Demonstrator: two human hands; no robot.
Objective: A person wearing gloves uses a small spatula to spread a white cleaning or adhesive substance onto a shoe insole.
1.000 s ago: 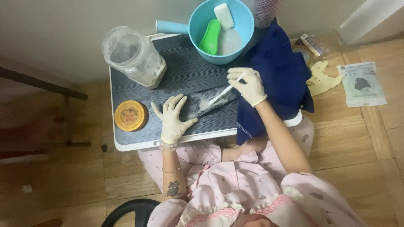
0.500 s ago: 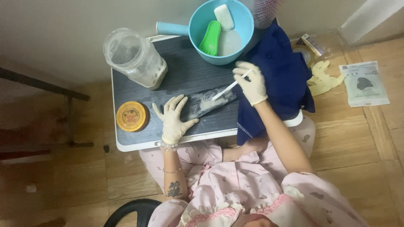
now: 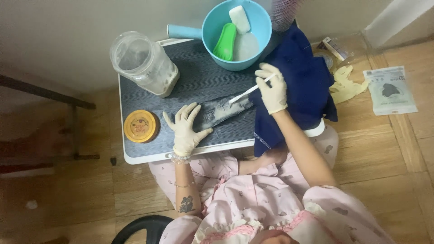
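Both my hands wear pale latex gloves. My left hand (image 3: 185, 128) lies flat with fingers spread on the dark tabletop, its fingertips holding down the left end of a dark strip of cloth (image 3: 222, 110) smeared with white paste. My right hand (image 3: 273, 88) grips a thin white brush or stick (image 3: 244, 93) whose tip touches the smeared cloth. The strip runs into a larger navy blue garment (image 3: 300, 86) draped over the table's right side.
A small dark-topped table (image 3: 190, 86) carries a clear plastic jar (image 3: 143, 63) lying tilted, a round orange tin (image 3: 139, 126), and a blue basin (image 3: 262, 31) holding a green brush and white soap. Yellowish gloves (image 3: 346, 83) and a white packet (image 3: 392, 90) lie on the wooden floor.
My right hand with the stick has shifted slightly up and to the right along the cloth. My left hand has stayed pressed on the cloth.
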